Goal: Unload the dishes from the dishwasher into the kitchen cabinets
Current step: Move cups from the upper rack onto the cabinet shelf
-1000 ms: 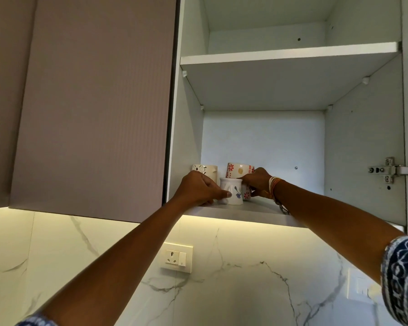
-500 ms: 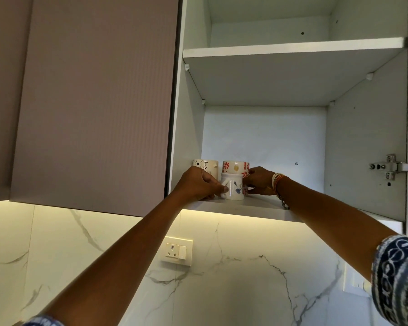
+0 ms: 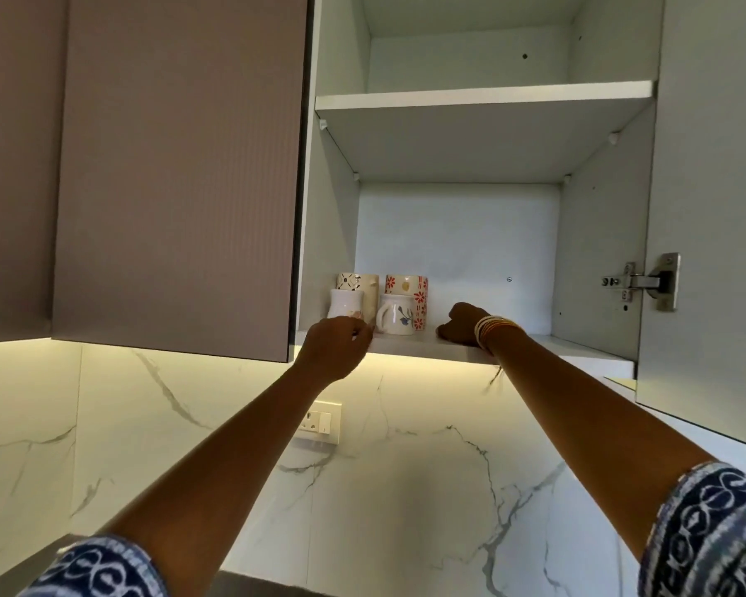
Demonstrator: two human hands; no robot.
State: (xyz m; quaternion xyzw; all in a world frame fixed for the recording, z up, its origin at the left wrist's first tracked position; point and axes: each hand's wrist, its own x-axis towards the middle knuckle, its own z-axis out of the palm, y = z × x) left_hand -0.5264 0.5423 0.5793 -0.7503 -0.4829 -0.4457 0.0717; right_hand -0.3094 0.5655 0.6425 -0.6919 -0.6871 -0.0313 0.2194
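Left hand (image 3: 337, 346) curled, empty — right hand (image 3: 459, 323) resting on shelf (image 3: 427, 349).

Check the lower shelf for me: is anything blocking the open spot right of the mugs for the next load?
Nothing fixed does. The four mugs are bunched at the left end of the lower shelf. Only the right hand rests on the shelf just right of them; beyond it the board looks bare. The left hand hangs at the shelf's front edge, holding nothing.

Bottom shelf (image 3: 427, 349) holds four mugs (image 3: 395, 314) (left side).
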